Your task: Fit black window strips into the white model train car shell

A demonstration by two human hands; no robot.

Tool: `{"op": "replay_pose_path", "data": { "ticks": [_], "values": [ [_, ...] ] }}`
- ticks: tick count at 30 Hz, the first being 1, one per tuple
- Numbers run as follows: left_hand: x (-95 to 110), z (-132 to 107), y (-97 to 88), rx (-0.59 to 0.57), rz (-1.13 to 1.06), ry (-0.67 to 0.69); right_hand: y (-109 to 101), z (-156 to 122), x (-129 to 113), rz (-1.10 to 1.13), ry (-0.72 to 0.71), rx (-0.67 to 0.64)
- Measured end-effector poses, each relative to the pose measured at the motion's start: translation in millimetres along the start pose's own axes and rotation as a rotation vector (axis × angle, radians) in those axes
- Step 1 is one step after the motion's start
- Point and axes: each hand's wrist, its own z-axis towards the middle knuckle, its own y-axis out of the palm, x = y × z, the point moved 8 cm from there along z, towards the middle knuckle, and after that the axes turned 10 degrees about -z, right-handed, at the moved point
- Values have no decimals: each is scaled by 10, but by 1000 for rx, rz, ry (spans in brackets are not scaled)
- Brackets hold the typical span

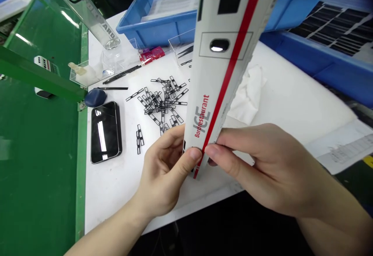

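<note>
A white model train car body (210, 73) with a red stripe and the words "ICE Bordrestaurant" stands tilted in front of me, its top running out of view. My left hand (166, 170) grips its lower left side, thumb pressed on the white face. On the other side, my right hand (265, 166) pinches the lower right edge between thumb and fingers. Some fingertips are hidden behind the car body. Behind it on the white table lies a loose pile of small black window-frame parts (163, 100), with a few more frame parts (140, 139) apart on the left.
A black phone (105, 131) lies at the left, near a dark blue lump (95, 97) and tweezers (122, 74). Blue bins (163, 25) stand at the back. White tissue (247, 96) is at the right. A clear bottle (96, 23) and green frame (43, 73) border the left.
</note>
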Motion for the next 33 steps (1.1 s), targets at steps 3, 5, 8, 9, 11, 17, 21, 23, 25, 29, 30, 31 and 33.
{"op": "replay_pose_path", "data": {
  "ticks": [3,5,8,9,11,17,21,23,25,29,30,31,33],
  "values": [
    [35,-2,18,25,8,7,1,-10,43,0,20,15],
    [63,8,28,34,24,24,-9,-28,74,30,30,41],
    [91,28,93,-41,29,37,-41,-73,107,112,40,96],
    [87,30,125,-85,14,25,-57,-90,118,151,46,120],
    [68,23,176,-159,-39,-12,-75,-122,145,249,65,157],
    [13,-7,177,-168,-112,-74,-27,-165,182,421,99,156],
    [20,15,203,-158,-77,-72,-1,-193,176,397,111,156],
    [28,20,218,-154,-19,-74,5,-208,173,353,120,161],
    [54,13,207,-124,67,-48,-11,-220,175,313,122,185],
    [103,-21,195,-85,223,4,-153,-262,237,392,150,348],
    [105,-29,215,-106,248,2,-187,-275,250,413,156,377],
    [103,-36,242,-135,270,-7,-213,-289,257,422,162,392],
    [101,-50,300,-185,309,-27,-260,-327,262,424,174,408]
  ]
}}
